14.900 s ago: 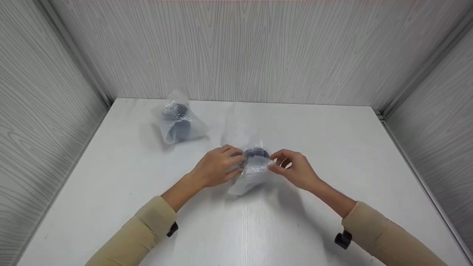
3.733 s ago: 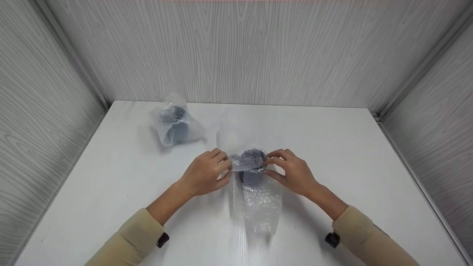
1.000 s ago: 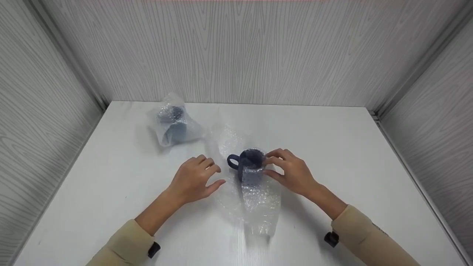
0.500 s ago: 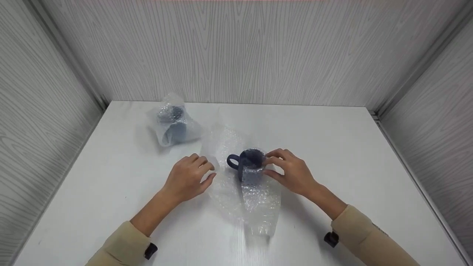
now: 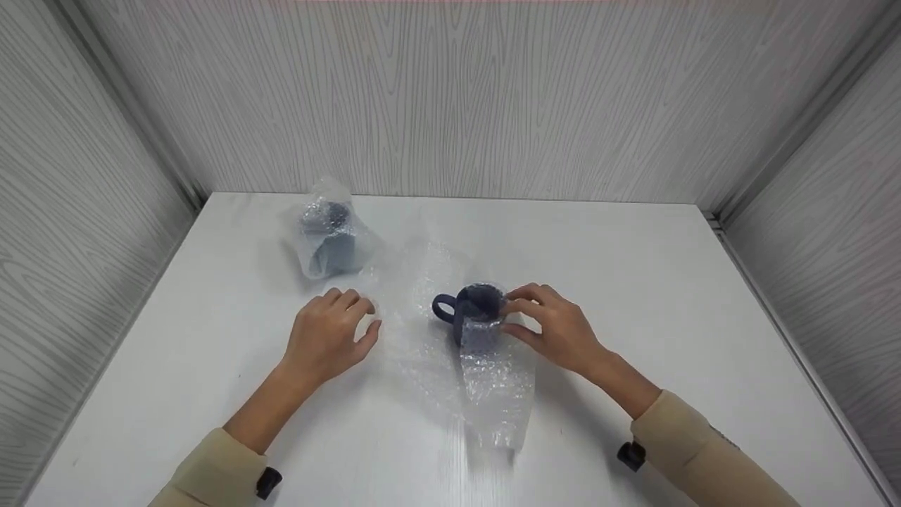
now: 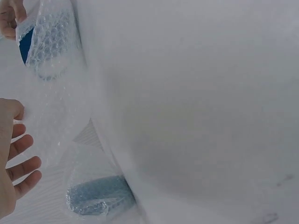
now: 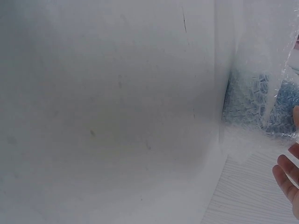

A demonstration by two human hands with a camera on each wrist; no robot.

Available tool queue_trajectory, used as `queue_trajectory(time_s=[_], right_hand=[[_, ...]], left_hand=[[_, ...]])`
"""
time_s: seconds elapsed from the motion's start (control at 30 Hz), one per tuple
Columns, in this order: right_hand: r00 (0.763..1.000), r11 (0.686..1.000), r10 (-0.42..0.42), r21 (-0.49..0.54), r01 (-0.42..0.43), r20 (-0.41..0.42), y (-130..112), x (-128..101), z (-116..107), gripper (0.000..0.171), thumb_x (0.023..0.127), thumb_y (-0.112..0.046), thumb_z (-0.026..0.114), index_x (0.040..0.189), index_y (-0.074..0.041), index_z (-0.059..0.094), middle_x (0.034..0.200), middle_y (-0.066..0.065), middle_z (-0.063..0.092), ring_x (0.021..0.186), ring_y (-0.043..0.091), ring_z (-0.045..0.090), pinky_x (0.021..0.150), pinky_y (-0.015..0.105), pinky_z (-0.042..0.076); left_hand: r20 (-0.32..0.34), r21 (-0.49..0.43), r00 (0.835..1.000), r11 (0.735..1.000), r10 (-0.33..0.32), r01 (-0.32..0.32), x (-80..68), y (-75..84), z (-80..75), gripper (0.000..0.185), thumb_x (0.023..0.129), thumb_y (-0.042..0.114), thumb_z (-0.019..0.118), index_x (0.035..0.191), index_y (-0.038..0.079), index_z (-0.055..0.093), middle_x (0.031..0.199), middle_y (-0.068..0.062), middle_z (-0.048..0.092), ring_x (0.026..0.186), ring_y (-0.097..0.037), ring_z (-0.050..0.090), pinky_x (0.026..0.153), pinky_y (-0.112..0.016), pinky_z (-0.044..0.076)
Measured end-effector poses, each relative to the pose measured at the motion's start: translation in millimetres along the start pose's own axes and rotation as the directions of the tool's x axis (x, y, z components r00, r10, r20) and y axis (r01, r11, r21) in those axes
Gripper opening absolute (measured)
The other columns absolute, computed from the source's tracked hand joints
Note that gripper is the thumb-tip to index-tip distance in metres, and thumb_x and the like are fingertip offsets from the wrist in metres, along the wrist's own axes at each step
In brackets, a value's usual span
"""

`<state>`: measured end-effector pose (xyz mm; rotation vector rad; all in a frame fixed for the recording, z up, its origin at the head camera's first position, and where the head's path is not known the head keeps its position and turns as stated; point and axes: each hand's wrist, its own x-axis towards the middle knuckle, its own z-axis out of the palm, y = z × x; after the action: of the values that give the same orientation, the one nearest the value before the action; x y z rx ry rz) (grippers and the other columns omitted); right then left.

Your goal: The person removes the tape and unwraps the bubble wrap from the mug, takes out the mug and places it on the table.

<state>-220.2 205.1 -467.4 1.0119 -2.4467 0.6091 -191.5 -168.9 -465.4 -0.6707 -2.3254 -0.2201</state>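
Observation:
A dark blue mug (image 5: 481, 303) stands upright near the table's middle, its handle pointing left and bare. A bubble wrap sheet (image 5: 496, 394) covers its front and right side; the rest of the sheet spreads leftward, loose on the table. My right hand (image 5: 556, 324) grips the mug at its right rim through the wrap, thumb in front and fingers behind. In the right wrist view, only some fingers (image 7: 285, 170) show at the edge. My left hand (image 5: 329, 334) is by the sheet's left side, fingers apart in the left wrist view, with nothing pinched between them.
At the back left sits a second, bluish object (image 5: 336, 243) fully wrapped in bubble wrap, just beyond my left hand. The white table (image 5: 619, 260) is bounded by grey wood-grain panels (image 5: 450, 98) at the back and both sides.
Earlier the wrap covered the mug's mouth and handle; its left flap has since been folded away, baring the handle. My left hand has moved left, away from the mug. The right hand stays put.

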Motion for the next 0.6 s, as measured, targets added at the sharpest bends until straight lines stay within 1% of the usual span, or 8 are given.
queue_trajectory(time_s=[0.13,0.3,0.47,0.6], right_hand=[[1.000,1.000,0.002,-0.001,-0.002,0.006,-0.3,0.5,-0.9,0.021,0.090,-0.028,0.085,0.108,-0.021,0.078,0.119,0.005,0.073,0.108,0.023,0.071,0.076,0.038,0.064],[1.000,1.000,0.008,0.002,-0.008,0.007,-0.2,0.7,-0.9,0.020,0.090,-0.028,0.085,0.108,-0.021,0.078,0.119,0.004,0.073,0.109,0.023,0.071,0.077,0.038,0.064],[1.000,1.000,0.007,0.007,-0.007,0.002,0.1,0.9,-1.0,0.020,0.089,-0.027,0.085,0.107,-0.020,0.078,0.118,0.005,0.074,0.109,0.023,0.072,0.078,0.039,0.064],[1.000,1.000,0.003,0.012,-0.003,0.000,0.1,1.0,-1.0,0.020,0.090,-0.027,0.085,0.107,-0.020,0.078,0.119,0.005,0.074,0.109,0.024,0.072,0.077,0.039,0.064]], left_hand=[[0.015,0.012,0.999,0.999,-0.032,0.032,-7.3,-4.4,-1.4,0.021,0.077,0.019,0.091,0.088,0.012,0.074,0.080,-0.003,0.072,0.072,-0.026,0.067,0.058,-0.037,0.056],[0.051,0.017,0.996,0.997,-0.079,0.078,-18.2,-9.9,-1.8,0.023,0.077,0.021,0.091,0.088,0.011,0.074,0.080,-0.005,0.072,0.070,-0.027,0.067,0.056,-0.036,0.055],[0.079,0.016,0.989,0.992,-0.125,0.124,-28.4,-13.6,-1.4,0.022,0.077,0.020,0.090,0.087,0.009,0.074,0.078,-0.008,0.072,0.066,-0.027,0.065,0.053,-0.036,0.054],[0.114,0.022,0.980,0.987,-0.163,0.161,-35.4,-15.4,-0.9,0.022,0.077,0.021,0.090,0.084,0.008,0.073,0.076,-0.008,0.070,0.062,-0.026,0.062,0.051,-0.036,0.052]])
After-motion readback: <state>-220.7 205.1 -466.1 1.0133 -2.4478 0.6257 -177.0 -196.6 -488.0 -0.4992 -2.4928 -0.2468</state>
